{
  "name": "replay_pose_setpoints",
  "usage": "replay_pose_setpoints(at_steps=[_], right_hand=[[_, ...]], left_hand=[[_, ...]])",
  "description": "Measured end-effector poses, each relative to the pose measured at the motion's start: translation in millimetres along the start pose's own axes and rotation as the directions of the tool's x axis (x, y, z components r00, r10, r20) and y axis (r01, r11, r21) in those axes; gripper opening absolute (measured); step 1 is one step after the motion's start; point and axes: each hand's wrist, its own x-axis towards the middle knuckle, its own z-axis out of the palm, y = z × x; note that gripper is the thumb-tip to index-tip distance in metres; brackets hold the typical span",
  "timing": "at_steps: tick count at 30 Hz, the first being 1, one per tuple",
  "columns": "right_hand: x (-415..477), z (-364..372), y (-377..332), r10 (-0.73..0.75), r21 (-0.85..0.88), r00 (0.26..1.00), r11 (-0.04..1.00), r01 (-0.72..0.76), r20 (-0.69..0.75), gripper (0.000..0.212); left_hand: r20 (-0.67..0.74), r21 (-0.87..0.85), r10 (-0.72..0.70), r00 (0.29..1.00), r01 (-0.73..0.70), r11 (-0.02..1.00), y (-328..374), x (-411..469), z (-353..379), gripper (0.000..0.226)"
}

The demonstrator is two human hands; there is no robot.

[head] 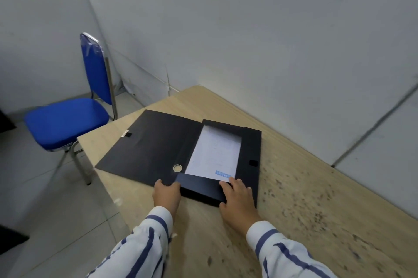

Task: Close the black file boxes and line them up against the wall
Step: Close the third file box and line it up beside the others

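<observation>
At the near edge of the box [252, 142], my left hand [167, 194] gripped the rim by the hinge while my right hand [237, 196] pressed flat on the flap, steadying it, I judged. The lid [153, 146] lay open on the tabletop [316, 187], box near the wall [248, 29] but apart.

The matt black file box [162, 146] holds white paper [213, 153] on a speckled, pale wood-grain table [305, 187].

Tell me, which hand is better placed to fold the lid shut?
Probably the left hand: it touches the open lid, which lies flat on the left. The right hand rests on the near end of the file box.
</observation>
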Motion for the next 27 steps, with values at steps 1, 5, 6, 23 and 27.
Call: replay_pose_setpoints(at_steps=[1,5,6,23,27], right_hand=[[3,3,1,0.018,-0.018,1.0,1.0,-0.018,0.005,0.056],[3,16,8,0.015,-0.12,1.0,0.993,-0.013,0.01,0.061],[2,18,10,-0.002,-0.148,1.0,0.989,0.003,0.005,0.061],[3,12,18,-0.024,0.157,0.998,0.987,0.034,-0.062,0.048],[-4,-10,22,0.169,0.645,0.98,0.762,-0.061,-0.107,0.032]], left_hand=[[-0.032,-0.042,-0.017,0.999,0.016,0.999,3,5,-2,0.057],[-0.179,-0.198,-0.105,0.978,0.069,0.978,15,25,-7,0.067],[-0.209,-0.233,-0.13,0.969,0.079,0.969,18,31,-9,0.07],[0.086,0.158,0.462,0.883,-0.47,0.869,17,14,0,0.021],[0.323,0.446,0.566,0.759,-0.649,0.616,6,12,2,0.037]])
